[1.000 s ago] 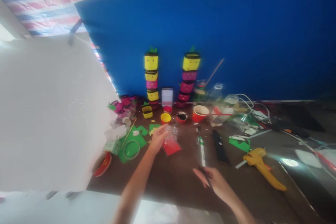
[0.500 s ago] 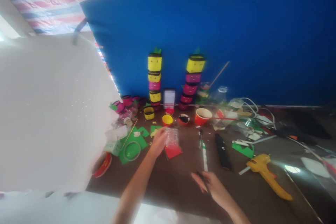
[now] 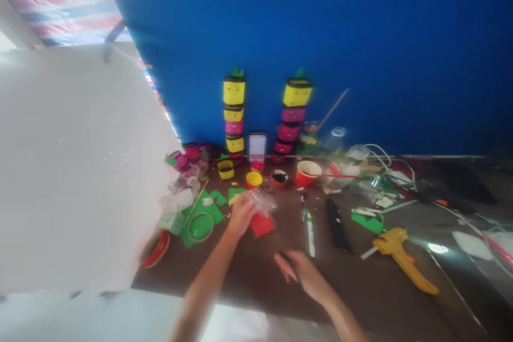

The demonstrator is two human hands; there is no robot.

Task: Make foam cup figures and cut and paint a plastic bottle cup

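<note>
A clear plastic sheet with small bumps or beads point(image 3: 263, 202) is gripped at its left edge by my left hand point(image 3: 241, 216). Just below it a red square point(image 3: 262, 225) lies on the brown table point(image 3: 248, 272). My right hand point(image 3: 303, 272) is closed round a thin dark tool point(image 3: 289, 264), whose kind I cannot make out, nearer the table's front edge. Behind the sheet stand a small yellow cup point(image 3: 254, 179) and a cup with black inside point(image 3: 279, 177).
Two stacks of yellow and pink cups point(image 3: 234, 112) point(image 3: 291, 123) rise against the blue board point(image 3: 360, 37). To the right lie a white-green pen point(image 3: 310, 235), a black case point(image 3: 337, 224) and a yellow glue gun point(image 3: 404, 259). Green sheets with a tape roll point(image 3: 201, 228) lie left.
My right hand has moved left, closer to the red square, with the dark tool. The clear sheet has tilted to the right in my left hand. The whole view has shifted slightly.
</note>
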